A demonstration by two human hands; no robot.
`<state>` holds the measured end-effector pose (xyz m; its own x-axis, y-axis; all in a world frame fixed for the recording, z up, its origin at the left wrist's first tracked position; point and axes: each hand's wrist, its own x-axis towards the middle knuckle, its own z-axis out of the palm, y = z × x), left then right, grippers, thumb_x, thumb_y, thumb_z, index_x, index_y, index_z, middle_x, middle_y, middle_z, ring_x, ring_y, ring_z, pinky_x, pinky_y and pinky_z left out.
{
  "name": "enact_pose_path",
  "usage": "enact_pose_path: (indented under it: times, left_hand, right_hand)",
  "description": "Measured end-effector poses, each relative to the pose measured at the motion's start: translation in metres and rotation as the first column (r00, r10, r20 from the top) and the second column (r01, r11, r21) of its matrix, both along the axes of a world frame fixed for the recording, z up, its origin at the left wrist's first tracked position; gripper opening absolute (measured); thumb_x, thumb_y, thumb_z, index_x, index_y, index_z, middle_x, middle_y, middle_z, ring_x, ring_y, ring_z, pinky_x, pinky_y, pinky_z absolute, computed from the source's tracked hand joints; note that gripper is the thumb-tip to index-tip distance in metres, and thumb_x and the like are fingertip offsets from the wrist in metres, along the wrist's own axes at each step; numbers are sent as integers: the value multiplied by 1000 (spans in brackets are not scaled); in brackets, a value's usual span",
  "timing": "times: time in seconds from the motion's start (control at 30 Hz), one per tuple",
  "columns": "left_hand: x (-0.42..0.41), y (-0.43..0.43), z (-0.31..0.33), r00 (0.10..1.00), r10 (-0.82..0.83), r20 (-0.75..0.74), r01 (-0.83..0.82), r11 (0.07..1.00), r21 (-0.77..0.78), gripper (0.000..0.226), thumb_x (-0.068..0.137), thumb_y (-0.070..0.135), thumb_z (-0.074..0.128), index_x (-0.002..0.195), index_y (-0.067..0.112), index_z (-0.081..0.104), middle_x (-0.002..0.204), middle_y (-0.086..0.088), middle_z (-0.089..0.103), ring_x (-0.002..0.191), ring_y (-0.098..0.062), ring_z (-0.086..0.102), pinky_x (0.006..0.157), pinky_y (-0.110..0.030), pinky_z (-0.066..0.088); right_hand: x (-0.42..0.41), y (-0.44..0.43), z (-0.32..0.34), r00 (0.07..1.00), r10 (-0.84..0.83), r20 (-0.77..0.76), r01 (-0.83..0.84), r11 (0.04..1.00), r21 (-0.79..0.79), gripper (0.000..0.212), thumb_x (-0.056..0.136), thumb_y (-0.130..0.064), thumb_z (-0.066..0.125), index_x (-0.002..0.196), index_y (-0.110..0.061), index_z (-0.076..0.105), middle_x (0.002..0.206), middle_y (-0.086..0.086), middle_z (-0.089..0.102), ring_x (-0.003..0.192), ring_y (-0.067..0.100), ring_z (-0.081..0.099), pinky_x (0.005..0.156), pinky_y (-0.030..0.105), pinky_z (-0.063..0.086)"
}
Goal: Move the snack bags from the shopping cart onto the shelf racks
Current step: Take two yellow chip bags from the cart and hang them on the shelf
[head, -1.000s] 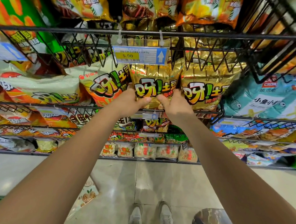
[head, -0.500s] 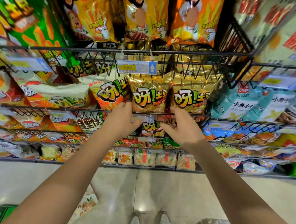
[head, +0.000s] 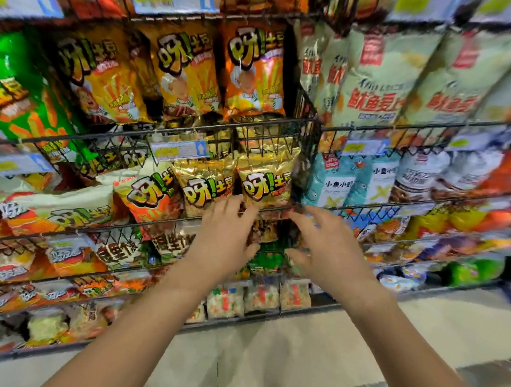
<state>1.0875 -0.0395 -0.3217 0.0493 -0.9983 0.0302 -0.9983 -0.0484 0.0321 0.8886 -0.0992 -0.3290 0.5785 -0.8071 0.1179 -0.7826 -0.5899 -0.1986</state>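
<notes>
Both hands empty, apart, fingers spread and loose. Left hand (head: 224, 230) is raised before the gold snack bags (head: 208, 187), fingertips at their lower edge; blur hides whether they touch. Right hand (head: 327, 248) hovers just right of it, below the rack's dark wire divider. The gold bags stand upright, side by side, in the wire shelf racks (head: 192, 130), under a price tag (head: 180, 150). Orange bags (head: 254, 69) fill the tier above.
</notes>
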Motion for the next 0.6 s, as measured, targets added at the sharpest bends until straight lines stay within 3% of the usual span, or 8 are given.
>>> enact_pose_path:
  times: [0.1, 0.23, 0.37, 0.6]
  left_hand:
    - [-27, -8, 2, 992, -123, -34, 122, 992, -13, 77, 94, 50, 65, 158, 24, 31, 159, -10, 31, 150, -33, 24, 123, -49, 25]
    - [-73, -15, 1, 955, -282, -95, 281, 959, -20, 77, 93, 48, 66, 157, 24, 32, 162, -11, 26, 152, -33, 19, 122, -47, 24]
    - [-134, -17, -2, 897, -429, -112, 433, 901, 17, 76, 94, 51, 62, 158, 25, 29, 164, -10, 23, 152, -33, 18, 121, -44, 23]
    - [-264, -5, -2, 757, -647, -90, 650, 760, -7, 70, 92, 52, 66, 152, 28, 38, 157, -11, 30, 146, -34, 27, 117, -45, 29]
  right_hand:
    - [-27, 19, 5, 990, -140, -31, 141, 989, 43, 71, 92, -48, 68, 154, -25, 41, 158, 13, 38, 141, 37, 41, 114, 48, 36]
    - [-80, 53, 2, 946, -324, 2, 323, 943, 74, 66, 87, -45, 73, 145, -22, 51, 145, 13, 52, 121, 38, 59, 95, 47, 53]
    - [-134, 92, 10, 869, -493, -46, 495, 866, 67, 68, 88, -41, 73, 149, -22, 49, 153, 12, 46, 130, 35, 54, 100, 41, 47]
    - [-248, 152, 2, 699, -715, -11, 713, 696, 84, 68, 83, -41, 79, 143, -19, 56, 150, 21, 48, 129, 41, 55, 101, 47, 49]
